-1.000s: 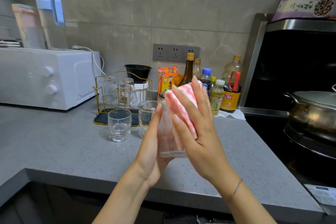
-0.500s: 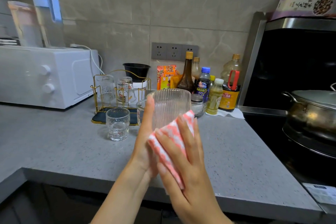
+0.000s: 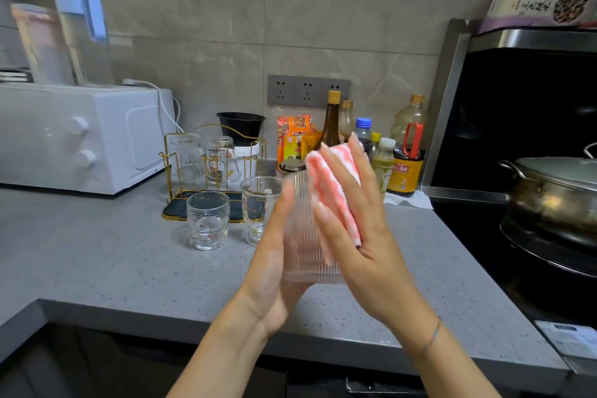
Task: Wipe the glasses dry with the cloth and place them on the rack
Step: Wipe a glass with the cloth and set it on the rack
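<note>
A clear ribbed glass (image 3: 303, 245) is held upright above the grey counter between my two hands. My left hand (image 3: 274, 255) grips its left side. My right hand (image 3: 358, 229) presses a pink-and-white cloth (image 3: 332, 184) flat against its right side and rim. A short embossed glass (image 3: 208, 220) and a taller clear glass (image 3: 258, 203) stand on the counter in front of the gold wire rack (image 3: 181, 145). On the rack two glasses hang upside down, a ribbed one (image 3: 185, 160) and one (image 3: 221, 160) with a cartoon print.
A white microwave (image 3: 80, 136) with jugs on top stands at the left. Bottles (image 3: 403, 152) and snack packets line the wall behind my hands. A steel pot (image 3: 555, 191) sits on the black stove at the right. The counter's front edge (image 3: 161, 317) runs below my wrists.
My right hand has slid the cloth from the lower part of the ribbed glass back up to its rim. The left hand has kept its hold.
</note>
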Demonstrator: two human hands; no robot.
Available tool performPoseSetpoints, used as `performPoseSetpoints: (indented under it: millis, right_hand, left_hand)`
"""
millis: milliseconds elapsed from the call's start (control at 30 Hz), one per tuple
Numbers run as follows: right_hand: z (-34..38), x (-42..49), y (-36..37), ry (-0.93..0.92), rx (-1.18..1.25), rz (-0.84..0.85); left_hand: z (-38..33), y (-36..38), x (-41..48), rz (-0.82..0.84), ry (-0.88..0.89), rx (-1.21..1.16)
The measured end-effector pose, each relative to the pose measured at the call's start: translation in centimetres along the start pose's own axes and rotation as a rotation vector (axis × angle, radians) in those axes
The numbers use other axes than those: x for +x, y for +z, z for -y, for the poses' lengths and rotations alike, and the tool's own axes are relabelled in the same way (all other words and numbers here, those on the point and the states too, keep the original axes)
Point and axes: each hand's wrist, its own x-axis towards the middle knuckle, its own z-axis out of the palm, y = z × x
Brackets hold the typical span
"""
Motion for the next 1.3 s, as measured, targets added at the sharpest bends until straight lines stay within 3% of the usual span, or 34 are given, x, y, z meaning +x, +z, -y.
performPoseSetpoints:
  millis: [133,400,700,867,1067,1167,1300]
  right_hand:
    - [0.0,-1.5,1.0,-0.051,0.017,0.02]
    - [0.4,-5.3,2.8,-0.094,-0.12,0.076]
    - [0.0,-2.5,1.0,-0.051,-0.111,0.017]
    - [-0.1,-0.4,-0.1,0.029,0.016,-0.01]
    - [0.2,-1.8,1.0,0.007,0.079,0.018]
    - [0.4,-3.1,1.7,-0.01,0.075,0.051]
    - [0.5,-5.0,2.6,-0.088,-0.042,0.082]
  left_hand:
    - [-0.3,0.2,0.1,0.0,0.002,-0.013]
    - [-1.1,-1.2,1.0,0.082,-0.174,-0.189]
    - [-0.5,-0.3,0.2,-0.024,-0.061,0.03]
    - [-0.1,0.2,-0.3,-0.005,-0.015,0.055]
    - [-0.4,0.3,-0.2,0.054,-0.008,-0.069]
    - [-0.7,0.1,0.1,0.007,-0.047,-0.143]
    - [-1.2,-0.3,0.6,0.037,-0.133,-0.226]
